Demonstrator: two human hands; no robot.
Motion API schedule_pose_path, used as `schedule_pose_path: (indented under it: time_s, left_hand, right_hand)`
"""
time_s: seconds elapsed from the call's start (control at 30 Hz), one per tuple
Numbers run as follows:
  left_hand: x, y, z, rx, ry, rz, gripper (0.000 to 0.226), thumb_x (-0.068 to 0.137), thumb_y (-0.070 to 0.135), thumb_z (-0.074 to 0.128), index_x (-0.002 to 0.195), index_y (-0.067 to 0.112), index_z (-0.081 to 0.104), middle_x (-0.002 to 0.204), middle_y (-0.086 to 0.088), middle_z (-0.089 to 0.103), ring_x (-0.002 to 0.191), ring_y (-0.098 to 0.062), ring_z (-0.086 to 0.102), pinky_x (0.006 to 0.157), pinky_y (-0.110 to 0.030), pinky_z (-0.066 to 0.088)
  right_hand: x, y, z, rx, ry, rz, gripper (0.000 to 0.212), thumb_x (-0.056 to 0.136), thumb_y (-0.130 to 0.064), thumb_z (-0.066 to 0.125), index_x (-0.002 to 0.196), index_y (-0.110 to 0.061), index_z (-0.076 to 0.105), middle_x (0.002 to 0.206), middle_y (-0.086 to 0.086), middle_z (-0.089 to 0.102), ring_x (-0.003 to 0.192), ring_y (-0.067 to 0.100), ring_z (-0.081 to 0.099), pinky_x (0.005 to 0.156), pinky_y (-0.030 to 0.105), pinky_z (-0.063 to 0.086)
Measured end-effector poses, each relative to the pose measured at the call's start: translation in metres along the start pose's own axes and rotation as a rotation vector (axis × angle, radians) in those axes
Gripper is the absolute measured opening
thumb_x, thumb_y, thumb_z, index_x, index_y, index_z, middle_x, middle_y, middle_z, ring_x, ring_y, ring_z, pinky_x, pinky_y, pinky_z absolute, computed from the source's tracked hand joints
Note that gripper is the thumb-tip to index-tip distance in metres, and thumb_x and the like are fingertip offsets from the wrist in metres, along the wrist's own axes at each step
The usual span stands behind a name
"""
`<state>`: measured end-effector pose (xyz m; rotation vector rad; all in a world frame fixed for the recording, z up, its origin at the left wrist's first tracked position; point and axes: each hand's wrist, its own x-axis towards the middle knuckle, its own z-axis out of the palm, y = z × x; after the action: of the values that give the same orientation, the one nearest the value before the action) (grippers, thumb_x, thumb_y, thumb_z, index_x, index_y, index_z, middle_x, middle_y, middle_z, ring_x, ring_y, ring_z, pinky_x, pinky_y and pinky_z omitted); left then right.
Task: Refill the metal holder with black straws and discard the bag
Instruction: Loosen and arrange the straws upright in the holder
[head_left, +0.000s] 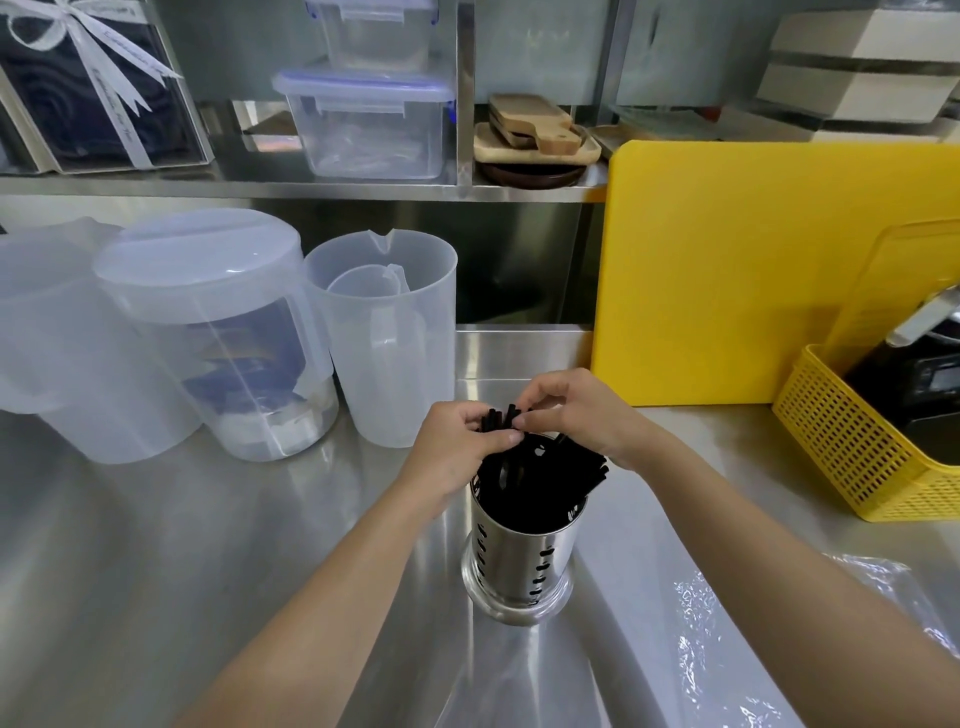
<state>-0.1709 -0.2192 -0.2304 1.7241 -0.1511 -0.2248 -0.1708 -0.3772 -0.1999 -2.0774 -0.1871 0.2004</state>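
While the black straws (540, 470) stand bunched in the holder (519, 556), leaning right, both hands meet over their top ends. Left hand (457, 447) has its grip closed on a few straw tips, thumb pressed across them; right hand (576, 410) pinches the same tips from behind with curled fingers. Both forearms reach in from the lower edge, wrists bent down. Holder sits upright on the steel surface (156, 545). A clear bag (727, 634) lies flat to its right, under the right forearm. Clear jugs (384, 338) stand well left, a yellow board (753, 270) and basket (857, 447) to the right.
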Motion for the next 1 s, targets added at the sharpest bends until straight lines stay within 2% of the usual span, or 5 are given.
schedule_pose_path:
  time_s: [0.2, 0.4, 0.53, 0.67, 1.0]
  left_hand:
    - [-0.002, 0.002, -0.002, 0.051, 0.030, 0.020, 0.019, 0.072, 0.008, 0.073, 0.063, 0.024, 0.070, 0.054, 0.010, 0.066, 0.053, 0.001, 0.062, 0.050, -0.008, 0.045]
    - [-0.005, 0.007, -0.004, 0.040, 0.018, 0.033, 0.008, 0.074, 0.011, 0.072, 0.068, 0.016, 0.073, 0.066, -0.003, 0.069, 0.057, -0.003, 0.063, 0.053, -0.008, 0.045]
    - [-0.004, 0.014, -0.006, 0.002, 0.042, 0.073, 0.017, 0.074, 0.011, 0.073, 0.067, 0.027, 0.072, 0.055, 0.014, 0.067, 0.054, 0.003, 0.061, 0.052, -0.006, 0.043]
    - [-0.002, 0.016, -0.006, 0.022, 0.059, 0.100, 0.016, 0.072, 0.012, 0.074, 0.065, 0.026, 0.071, 0.051, 0.014, 0.063, 0.051, 0.002, 0.058, 0.051, -0.007, 0.042]
    - [-0.005, 0.016, -0.006, 0.053, 0.075, 0.089, 0.009, 0.071, 0.014, 0.076, 0.074, 0.022, 0.074, 0.069, 0.004, 0.073, 0.064, -0.005, 0.068, 0.060, -0.010, 0.048]
  right_hand:
    - [0.000, 0.000, 0.002, -0.020, -0.007, 0.024, 0.011, 0.082, -0.012, 0.065, 0.073, -0.018, 0.063, 0.077, 0.003, 0.062, 0.077, 0.014, 0.059, 0.066, 0.019, 0.044]
    - [-0.002, -0.001, 0.000, 0.009, 0.008, -0.008, 0.008, 0.081, -0.010, 0.065, 0.075, -0.016, 0.065, 0.075, -0.001, 0.063, 0.073, 0.005, 0.060, 0.065, 0.014, 0.043]
    - [-0.005, -0.006, -0.002, 0.049, 0.034, -0.049, 0.010, 0.081, -0.006, 0.065, 0.074, -0.014, 0.064, 0.074, 0.000, 0.063, 0.066, -0.002, 0.059, 0.060, 0.005, 0.044]
    - [-0.007, -0.010, -0.002, 0.031, 0.043, -0.063, 0.010, 0.082, -0.005, 0.063, 0.076, -0.013, 0.062, 0.078, 0.003, 0.062, 0.075, 0.009, 0.058, 0.066, 0.016, 0.041]
    - [-0.009, -0.006, -0.005, 0.000, 0.057, -0.085, 0.001, 0.081, -0.008, 0.065, 0.081, -0.008, 0.066, 0.083, 0.008, 0.064, 0.079, 0.015, 0.059, 0.071, 0.022, 0.044]
